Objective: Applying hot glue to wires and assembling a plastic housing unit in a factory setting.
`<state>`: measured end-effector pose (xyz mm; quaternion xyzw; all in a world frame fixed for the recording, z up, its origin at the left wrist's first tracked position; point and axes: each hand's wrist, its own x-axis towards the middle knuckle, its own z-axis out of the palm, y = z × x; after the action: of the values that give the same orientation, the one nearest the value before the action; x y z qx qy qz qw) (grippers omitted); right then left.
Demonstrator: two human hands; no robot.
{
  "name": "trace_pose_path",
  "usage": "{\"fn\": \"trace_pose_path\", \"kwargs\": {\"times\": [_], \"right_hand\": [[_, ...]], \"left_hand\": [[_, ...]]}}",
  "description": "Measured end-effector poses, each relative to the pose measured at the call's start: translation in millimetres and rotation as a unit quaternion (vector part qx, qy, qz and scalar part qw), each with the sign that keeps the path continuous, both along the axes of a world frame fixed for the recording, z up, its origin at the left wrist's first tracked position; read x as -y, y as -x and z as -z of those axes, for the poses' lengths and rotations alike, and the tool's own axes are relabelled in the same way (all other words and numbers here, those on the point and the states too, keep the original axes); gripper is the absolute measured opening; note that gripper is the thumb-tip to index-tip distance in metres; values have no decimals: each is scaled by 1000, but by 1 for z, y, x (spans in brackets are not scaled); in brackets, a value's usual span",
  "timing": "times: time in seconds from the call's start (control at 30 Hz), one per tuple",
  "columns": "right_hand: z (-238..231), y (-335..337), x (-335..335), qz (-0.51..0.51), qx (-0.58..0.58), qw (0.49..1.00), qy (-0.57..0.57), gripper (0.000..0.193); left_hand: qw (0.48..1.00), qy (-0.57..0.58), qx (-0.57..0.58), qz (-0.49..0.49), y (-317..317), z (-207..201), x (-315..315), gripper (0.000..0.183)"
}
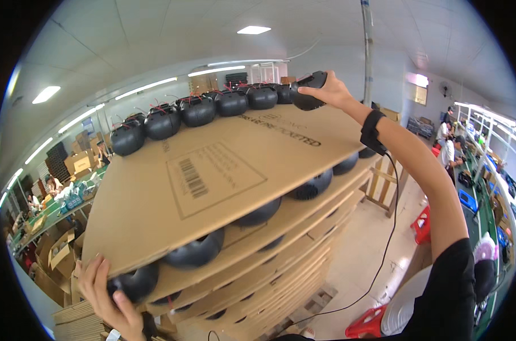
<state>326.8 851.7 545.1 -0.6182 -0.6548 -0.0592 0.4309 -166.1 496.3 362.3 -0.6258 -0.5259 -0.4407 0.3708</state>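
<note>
At the far right of the top cardboard sheet [212,148], my right hand [333,91] is closed around a round black plastic housing [309,102], tilted, beside the end of a row. That row of similar black housings [195,111], with thin red wires on top, stands along the sheet's far edge. My left hand [107,298] grips the sheet's near left corner, fingers at its edge and the thumb lower down. Close by that thumb, a black housing [137,282] sits in the layer underneath. Whether the thumb touches it I cannot tell.
Below, more cardboard layers [280,273] with black housings between them form a tall stack. A cable [391,227] hangs from my right wrist. Red stools [366,322] stand at the right. People work along green benches [59,213] on both sides. Cartons [61,250] lie at the left.
</note>
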Motion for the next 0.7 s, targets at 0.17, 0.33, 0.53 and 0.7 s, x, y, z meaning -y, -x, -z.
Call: {"fn": "trace_pose_path", "kwargs": {"times": [0.17, 0.33, 0.53, 0.7], "right_hand": [[-2, -51, -103, 34, -27, 999, -21, 125], [20, -71, -177, 38, -99, 994, 32, 124], [18, -117, -232, -53, -114, 990, 57, 114], [8, -124, -198, -124, -132, 953, 241, 91]], "left_hand": [[997, -56, 29, -44, 5, 19, -22, 42], [995, -72, 31, -69, 60, 50, -26, 70], [995, -89, 49, -17, 127, 87, 3, 91], [992, -105, 64, -13, 124, 88, -7, 88]]}}
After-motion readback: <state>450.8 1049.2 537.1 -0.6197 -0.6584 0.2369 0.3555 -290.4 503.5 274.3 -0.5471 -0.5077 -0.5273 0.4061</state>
